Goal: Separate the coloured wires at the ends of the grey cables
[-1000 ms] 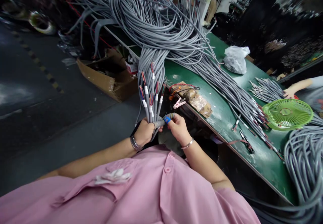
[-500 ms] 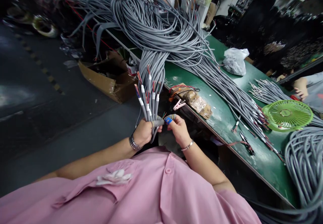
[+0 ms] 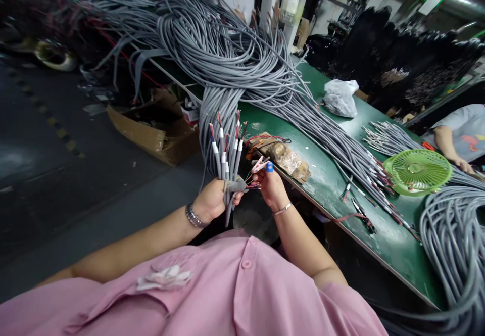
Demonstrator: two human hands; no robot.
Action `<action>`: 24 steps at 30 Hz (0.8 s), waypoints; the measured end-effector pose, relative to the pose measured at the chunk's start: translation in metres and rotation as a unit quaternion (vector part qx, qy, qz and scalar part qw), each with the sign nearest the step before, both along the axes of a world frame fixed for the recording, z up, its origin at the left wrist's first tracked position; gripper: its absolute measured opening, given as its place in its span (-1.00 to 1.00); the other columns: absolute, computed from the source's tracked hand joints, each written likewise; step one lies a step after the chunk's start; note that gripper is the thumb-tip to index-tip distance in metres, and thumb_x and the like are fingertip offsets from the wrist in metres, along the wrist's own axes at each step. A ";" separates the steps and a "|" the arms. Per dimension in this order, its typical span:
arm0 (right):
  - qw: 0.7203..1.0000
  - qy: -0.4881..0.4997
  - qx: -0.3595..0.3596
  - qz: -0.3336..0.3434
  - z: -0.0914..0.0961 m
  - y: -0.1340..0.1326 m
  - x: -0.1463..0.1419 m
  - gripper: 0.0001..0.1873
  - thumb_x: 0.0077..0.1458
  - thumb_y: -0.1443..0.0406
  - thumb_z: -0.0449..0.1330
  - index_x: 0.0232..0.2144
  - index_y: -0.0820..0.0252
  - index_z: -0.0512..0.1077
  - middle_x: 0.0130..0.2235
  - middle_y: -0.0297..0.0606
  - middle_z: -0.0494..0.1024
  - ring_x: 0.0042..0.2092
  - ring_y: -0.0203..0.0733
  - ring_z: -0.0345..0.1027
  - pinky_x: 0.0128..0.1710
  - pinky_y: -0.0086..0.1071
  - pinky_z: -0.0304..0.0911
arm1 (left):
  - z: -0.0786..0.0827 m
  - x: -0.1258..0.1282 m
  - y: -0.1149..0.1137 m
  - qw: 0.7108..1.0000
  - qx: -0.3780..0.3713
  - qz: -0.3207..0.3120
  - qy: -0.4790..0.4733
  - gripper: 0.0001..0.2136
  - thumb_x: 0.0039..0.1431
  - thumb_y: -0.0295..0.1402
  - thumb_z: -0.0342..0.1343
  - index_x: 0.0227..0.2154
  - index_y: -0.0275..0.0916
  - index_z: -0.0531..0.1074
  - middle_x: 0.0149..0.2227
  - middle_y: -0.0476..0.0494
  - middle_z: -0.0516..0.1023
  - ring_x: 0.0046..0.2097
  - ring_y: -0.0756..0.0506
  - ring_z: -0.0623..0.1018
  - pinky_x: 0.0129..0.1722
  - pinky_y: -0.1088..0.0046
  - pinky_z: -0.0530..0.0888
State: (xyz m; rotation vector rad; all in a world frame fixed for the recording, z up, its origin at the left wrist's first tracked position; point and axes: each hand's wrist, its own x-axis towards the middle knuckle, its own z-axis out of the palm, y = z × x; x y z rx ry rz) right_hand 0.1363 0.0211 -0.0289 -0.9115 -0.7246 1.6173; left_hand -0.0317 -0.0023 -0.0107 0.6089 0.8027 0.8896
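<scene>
Since half a second ago the right hand (image 3: 268, 187) has drawn off from the left hand (image 3: 213, 200), its blue fingertip cover (image 3: 269, 167) now up, thin coloured wires (image 3: 253, 186) showing between them. Too small to tell if it's pinching or just touching. Pale pink plastic clip (image 3: 259, 164) shows right behind, by the green surface (image 3: 402, 256). Left hand's clenched round upright, white-collared grey cables (image 3: 238, 161).

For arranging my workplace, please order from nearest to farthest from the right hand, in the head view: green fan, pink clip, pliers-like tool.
1. Pink clip, beside the right hand.
2. Pliers-like tool, to the right.
3. Green fan, farther right.
</scene>
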 end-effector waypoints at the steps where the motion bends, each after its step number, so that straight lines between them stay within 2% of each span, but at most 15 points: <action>1: 1.000 0.005 0.005 -0.001 0.002 0.001 -0.003 -0.42 -0.04 -0.18 0.20 -0.27 0.19 0.46 -0.34 -0.27 0.49 -0.44 -0.35 0.26 -0.44 -0.46 0.28 | 0.000 0.001 0.002 1.000 -0.003 -0.006 -0.002 -0.89 -0.18 -0.42 0.28 -0.56 -0.33 0.47 -0.70 -0.04 0.38 -0.66 0.05 0.35 -0.65 0.56 0.30; 4: 1.000 0.025 -0.002 0.000 0.006 0.004 -0.009 -0.44 0.00 -0.17 0.18 -0.24 0.17 0.47 -0.34 -0.28 0.49 -0.44 -0.33 0.25 -0.44 -0.45 0.27 | 0.000 0.004 0.008 1.000 -0.020 -0.008 -0.013 -0.90 -0.18 -0.43 0.26 -0.57 -0.33 0.46 -0.70 -0.04 0.37 -0.67 0.05 0.33 -0.66 0.57 0.29; 8: 0.997 0.070 -0.025 -0.024 0.005 0.006 -0.013 -0.51 0.00 -0.12 0.22 -0.29 0.17 0.47 -0.35 -0.27 0.50 -0.40 -0.30 0.28 -0.42 -0.45 0.27 | 0.003 0.007 0.012 0.999 -0.031 -0.010 -0.016 -0.91 -0.20 -0.44 0.24 -0.58 -0.34 0.45 -0.71 -0.05 0.36 -0.69 0.06 0.32 -0.68 0.57 0.28; 14: 0.996 0.054 -0.035 -0.065 0.000 0.008 -0.014 -0.55 -0.03 -0.10 0.25 -0.36 0.17 0.45 -0.35 -0.24 0.52 -0.32 -0.23 0.36 -0.32 -0.39 0.33 | 0.005 0.013 0.011 0.999 -0.035 -0.018 0.006 -0.90 -0.23 -0.46 0.24 -0.59 -0.36 0.44 -0.72 -0.05 0.36 -0.69 0.05 0.32 -0.70 0.58 0.26; 19: 0.996 0.082 -0.029 -0.037 0.002 0.006 -0.013 -0.51 0.00 -0.14 0.21 -0.35 0.18 0.46 -0.37 -0.27 0.50 -0.40 -0.28 0.31 -0.37 -0.41 0.31 | 0.006 0.015 0.011 0.999 -0.037 -0.005 0.016 -0.88 -0.25 -0.44 0.26 -0.58 -0.35 0.45 -0.72 -0.04 0.36 -0.69 0.06 0.31 -0.70 0.58 0.26; 24: 0.996 0.078 -0.052 -0.007 0.008 0.002 -0.008 -0.37 0.05 -0.24 0.02 -0.27 0.16 0.46 -0.33 -0.24 0.51 -0.40 -0.27 0.31 -0.41 -0.41 0.31 | 0.002 0.011 0.005 1.000 -0.015 0.010 0.017 -0.88 -0.22 -0.41 0.27 -0.57 -0.33 0.46 -0.72 -0.03 0.37 -0.69 0.05 0.33 -0.70 0.57 0.27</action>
